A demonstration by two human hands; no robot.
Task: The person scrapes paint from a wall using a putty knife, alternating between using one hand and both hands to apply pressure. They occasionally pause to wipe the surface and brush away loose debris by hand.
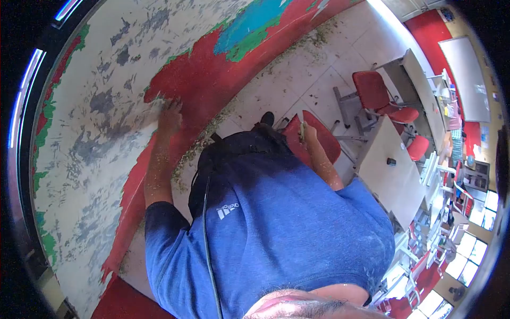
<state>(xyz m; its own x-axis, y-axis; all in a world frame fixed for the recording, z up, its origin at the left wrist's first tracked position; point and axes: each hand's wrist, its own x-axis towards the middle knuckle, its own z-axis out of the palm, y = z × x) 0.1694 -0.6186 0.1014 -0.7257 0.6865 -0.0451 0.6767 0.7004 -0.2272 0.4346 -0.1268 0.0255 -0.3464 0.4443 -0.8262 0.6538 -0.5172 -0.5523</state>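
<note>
My left hand (170,117) is up against the wall (101,138), at the ragged edge of the red paint (204,77). Motion smears its fingers, so whether it holds anything cannot be made out. Specks of debris cling to that forearm. My right hand (310,134) is closed around a narrow pale tool (302,129), held away from the wall above a red chair seat (324,143). The tool's exact kind is too small to tell. Beside the red, the wall shows whitish, grey-blotched areas, with blue (252,24) and green patches higher in view.
Paint flakes (316,40) litter the tiled floor (340,58) along the wall's base. Red chairs (370,89) and pale desks (390,170) stand on my right, with a small dark object (391,161) on one desk. A cable (208,250) runs down my shirt.
</note>
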